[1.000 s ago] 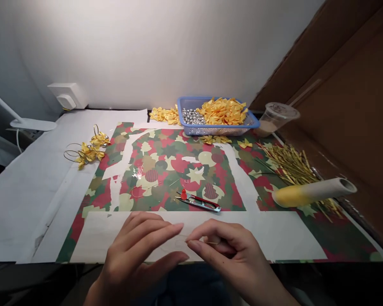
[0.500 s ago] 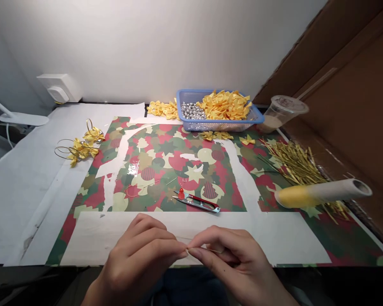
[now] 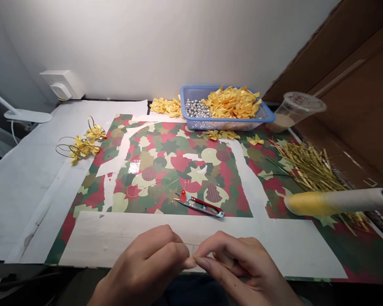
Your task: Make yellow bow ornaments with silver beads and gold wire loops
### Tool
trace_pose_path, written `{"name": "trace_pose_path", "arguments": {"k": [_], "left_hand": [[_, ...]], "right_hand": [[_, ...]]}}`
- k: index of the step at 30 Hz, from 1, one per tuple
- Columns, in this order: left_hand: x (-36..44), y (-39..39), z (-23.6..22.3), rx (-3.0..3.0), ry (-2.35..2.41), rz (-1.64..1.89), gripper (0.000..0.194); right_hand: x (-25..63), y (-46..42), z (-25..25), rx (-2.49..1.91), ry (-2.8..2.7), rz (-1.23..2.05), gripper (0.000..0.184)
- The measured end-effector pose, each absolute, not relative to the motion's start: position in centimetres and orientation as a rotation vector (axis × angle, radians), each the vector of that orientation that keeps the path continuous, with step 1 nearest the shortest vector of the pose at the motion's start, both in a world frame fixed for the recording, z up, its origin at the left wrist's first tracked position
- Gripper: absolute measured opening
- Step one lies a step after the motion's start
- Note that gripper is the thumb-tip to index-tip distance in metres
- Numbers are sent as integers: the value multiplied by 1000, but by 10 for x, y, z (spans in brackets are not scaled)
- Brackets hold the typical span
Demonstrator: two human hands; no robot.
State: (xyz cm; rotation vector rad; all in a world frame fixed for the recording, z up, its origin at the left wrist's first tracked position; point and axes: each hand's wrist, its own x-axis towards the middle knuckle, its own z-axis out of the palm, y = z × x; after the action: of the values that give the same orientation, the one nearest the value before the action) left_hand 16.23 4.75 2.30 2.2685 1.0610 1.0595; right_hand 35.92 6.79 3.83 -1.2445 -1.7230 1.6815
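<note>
Above the near edge of the table, the fingertips of my left hand (image 3: 153,263) and my right hand (image 3: 242,265) meet. Both are closed in a pinch on a thin, pale thread, mostly hidden by the fingers. Just beyond them lies a pair of red-handled thread snips (image 3: 200,206), its blades pointing left. A small red tip (image 3: 183,196) rests at the blades. Left of the snips, a fine thread (image 3: 134,192) and a needle-like sliver (image 3: 172,182) lie on the patterned sheet (image 3: 166,170).
A blue basket (image 3: 230,124) holds silver beads (image 3: 198,108) and yellow bows (image 3: 232,102). More bows (image 3: 166,107) lie beside it. Bow-trimmed wire hoops (image 3: 81,148) sit left. Right are a plastic cup (image 3: 284,119), golden stems (image 3: 309,165) and a cardboard tube (image 3: 335,202).
My left hand, its fingers apart a second ago, has closed and come against my right fingertips. My right hand keeps its pinch. The view has shifted a little.
</note>
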Motion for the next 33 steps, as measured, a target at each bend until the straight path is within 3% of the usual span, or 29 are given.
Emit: {"name": "trace_pose_path", "arguments": {"k": [3,6,8,11,15,26,33], "left_hand": [[166,50,26,2324,1096,1059,19],[171,54,28,2382,1159,1059,24],[173,57,28,2418,1183,1059,26],[175,59,27,2423,1245,1074,26],[176,59,26,2341,1372,1070,24],[185,65,38,2286,1473,1067,29],[192,68,36,2305,1477,1061,31]], "right_hand": [[364,72,41,-1226,-1848,1697,14],[364,77,42,-1176,-1897,1745,45],[360,82,41,-1111,-1884,1821,53],[352,88,39,-1056,-1825,1906,37],[350,89,36,-1033,-1799,1783,9],[353,81,20,-960,-1780,1504,16],[359,81,18,-887,-1775,1113,11]]}}
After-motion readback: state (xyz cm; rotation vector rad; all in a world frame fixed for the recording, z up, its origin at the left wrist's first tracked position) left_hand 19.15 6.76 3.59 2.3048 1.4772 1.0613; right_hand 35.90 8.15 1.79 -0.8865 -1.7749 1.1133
